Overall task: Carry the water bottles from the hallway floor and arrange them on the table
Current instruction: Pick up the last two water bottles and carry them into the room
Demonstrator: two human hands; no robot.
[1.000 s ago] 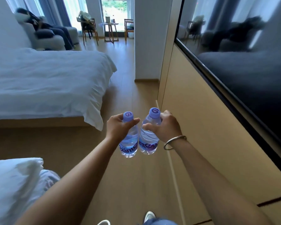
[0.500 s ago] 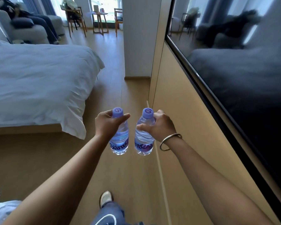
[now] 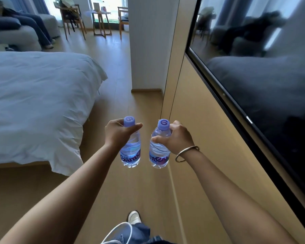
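Both hands are out in front at the middle of the frame, each with a small water bottle. The left hand [image 3: 119, 133] is wrapped round the neck and shoulder of the left bottle [image 3: 131, 152], thumb across just under the purple cap, and the right hand [image 3: 174, 138] has its fingers curled round the upper body of the right bottle [image 3: 158, 154]. The bottles are upright, side by side with a small gap, not touching, held in the air over the wood floor [image 3: 144, 191]. There's a metal bangle [image 3: 186, 153] on the right wrist

Left side of the frame is a bed with a white duvet [image 3: 35, 103]. Right side is a tan wall panel with a big dark TV screen [image 3: 264, 95] reflecting the room. Way up at the top centre is a small round table [image 3: 99, 14] with a couple of things on it, too small to make out, wooden chairs [image 3: 72, 16] either side of it. Top left someone is sitting on a grey sofa [image 3: 16, 36]. A white shoe [image 3: 134, 217] pokes in at the bottom centre
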